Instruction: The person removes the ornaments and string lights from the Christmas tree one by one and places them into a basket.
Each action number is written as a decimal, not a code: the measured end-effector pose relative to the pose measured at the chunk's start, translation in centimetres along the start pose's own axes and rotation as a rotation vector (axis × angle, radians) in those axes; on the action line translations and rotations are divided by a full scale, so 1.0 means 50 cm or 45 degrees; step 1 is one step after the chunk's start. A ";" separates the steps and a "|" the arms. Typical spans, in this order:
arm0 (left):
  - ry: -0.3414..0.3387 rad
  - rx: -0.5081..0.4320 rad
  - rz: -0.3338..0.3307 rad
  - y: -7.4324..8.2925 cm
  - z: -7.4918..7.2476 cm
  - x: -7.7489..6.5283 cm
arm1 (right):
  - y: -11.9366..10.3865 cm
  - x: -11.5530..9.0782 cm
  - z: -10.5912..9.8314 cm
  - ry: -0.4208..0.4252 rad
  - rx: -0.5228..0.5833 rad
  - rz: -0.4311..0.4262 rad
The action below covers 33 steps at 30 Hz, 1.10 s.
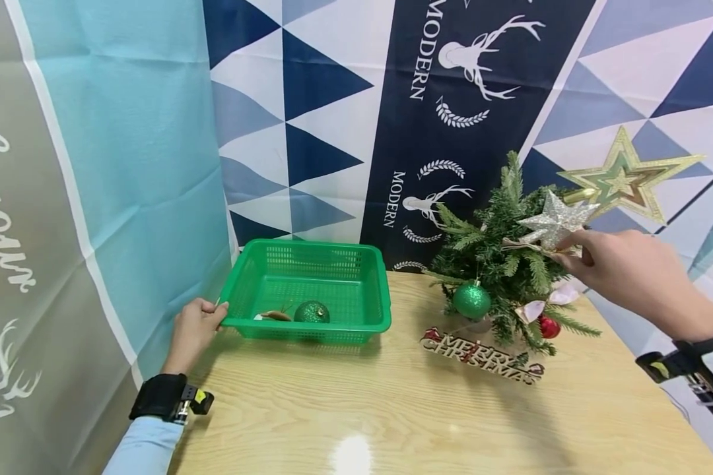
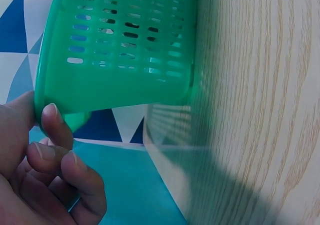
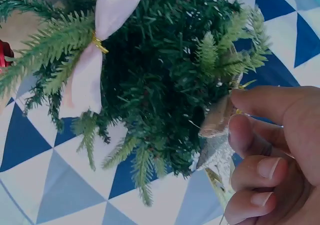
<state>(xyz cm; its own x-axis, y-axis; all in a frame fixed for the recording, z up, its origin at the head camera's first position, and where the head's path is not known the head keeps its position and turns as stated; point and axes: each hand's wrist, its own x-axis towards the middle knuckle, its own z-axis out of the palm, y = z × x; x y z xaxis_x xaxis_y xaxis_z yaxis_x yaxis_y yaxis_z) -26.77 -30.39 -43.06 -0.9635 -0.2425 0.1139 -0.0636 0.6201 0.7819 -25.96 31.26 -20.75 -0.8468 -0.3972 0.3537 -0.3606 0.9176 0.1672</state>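
Note:
My left hand (image 1: 196, 328) pinches the rim of a green plastic basket (image 1: 309, 328) at its near left corner. In the left wrist view, the thumb and index finger hold that rim (image 2: 44, 75) while the other fingers curl below. Up at the small Christmas tree (image 1: 492, 231), my right hand (image 1: 620, 264) pinches a beige ribbon bow (image 3: 216, 119) with gold wire at its middle. The bow touches the branches, just below a silver glitter star (image 1: 557, 219); fingers hide part of it. Inside the basket lie a green glitter ball (image 1: 311, 312) and a brown piece (image 1: 275, 315) with gold wire.
A large gold star (image 1: 624, 175) tops the tree. On the branches hang a green ball (image 1: 472, 301), a pale pink bow (image 1: 535, 310) and a red ball (image 1: 549, 326). A "Merry Christmas" sign (image 1: 481, 356) stands before it on the wooden table (image 1: 309, 402). Patterned cloth (image 1: 327, 119) hangs behind.

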 end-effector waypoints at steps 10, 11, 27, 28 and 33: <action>0.016 0.005 0.011 -0.003 0.003 0.004 | -0.020 0.033 -0.009 -0.023 -0.025 -0.019; 0.013 0.002 0.010 -0.003 0.003 0.004 | -0.020 0.036 -0.008 -0.049 -0.023 -0.022; 0.010 0.021 0.000 0.000 0.008 0.004 | -0.016 0.025 0.002 0.071 -0.011 0.051; 0.012 0.024 0.000 0.001 0.008 0.004 | -0.016 0.024 0.001 0.097 -0.006 0.052; 0.012 0.038 -0.006 0.004 0.005 0.006 | -0.022 0.020 0.002 0.273 -0.001 -0.014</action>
<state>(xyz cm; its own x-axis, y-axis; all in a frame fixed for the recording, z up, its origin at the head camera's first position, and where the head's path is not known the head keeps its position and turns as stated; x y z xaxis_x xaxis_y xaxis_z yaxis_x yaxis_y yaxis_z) -27.15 -30.18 -43.04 -0.9606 -0.2525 0.1163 -0.0760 0.6409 0.7638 -26.45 29.88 -20.69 -0.7402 -0.4010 0.5397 -0.3689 0.9133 0.1727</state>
